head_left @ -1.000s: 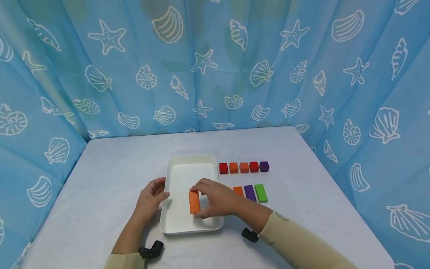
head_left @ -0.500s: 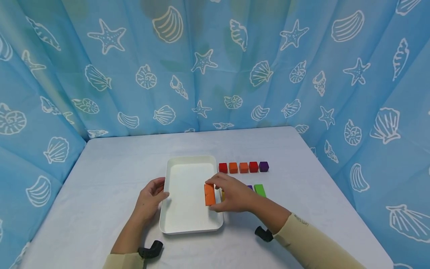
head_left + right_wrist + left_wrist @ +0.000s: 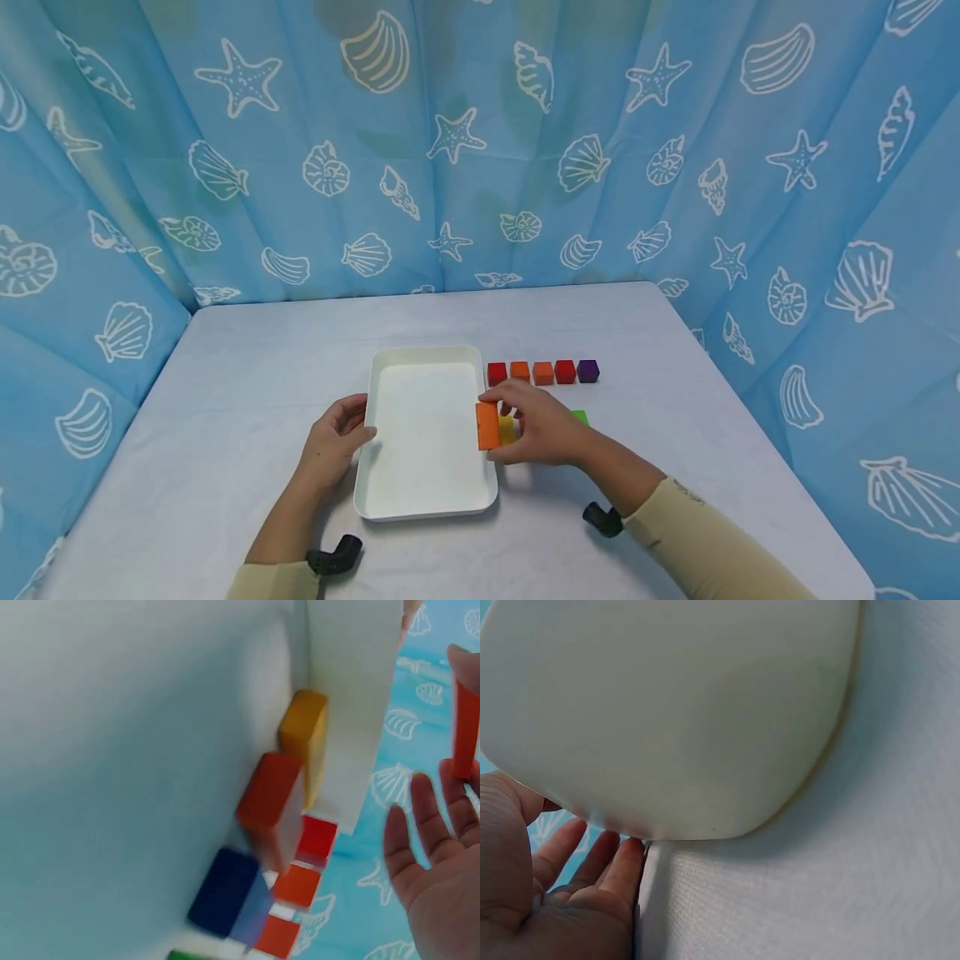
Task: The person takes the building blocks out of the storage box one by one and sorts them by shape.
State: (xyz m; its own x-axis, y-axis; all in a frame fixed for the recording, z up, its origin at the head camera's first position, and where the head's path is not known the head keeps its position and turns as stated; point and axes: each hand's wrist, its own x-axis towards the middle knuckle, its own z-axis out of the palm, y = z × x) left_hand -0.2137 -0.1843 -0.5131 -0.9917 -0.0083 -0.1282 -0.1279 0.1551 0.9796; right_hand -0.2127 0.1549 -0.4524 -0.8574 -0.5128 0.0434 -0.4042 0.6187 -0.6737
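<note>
My right hand (image 3: 546, 429) pinches an orange rectangular block (image 3: 487, 427) by its two ends, thumb at the near end. It is over the right rim of a shallow white tray (image 3: 420, 450), in which no block shows. On the tray's left side, my left hand (image 3: 328, 454) grips the edge; the left wrist view has the thumb and fingertips at the tray's wall (image 3: 667, 750). Just right of the held block a yellow block (image 3: 507, 430) shows. Another orange block (image 3: 270, 791) and a purple block (image 3: 223, 894) appear in the right wrist view, hidden by my hand in the head view.
Behind the right hand, a row of small cubes runs rightward from a red cube (image 3: 497, 373) to a purple cube (image 3: 588, 372). Part of a green block (image 3: 581, 416) shows past the hand. A blue shell-print curtain (image 3: 465, 167) surrounds the white-covered table (image 3: 285, 350).
My right hand has carried the orange block rightward and slightly away, from above the tray's middle to its right rim. The left hand stays at the tray's left edge.
</note>
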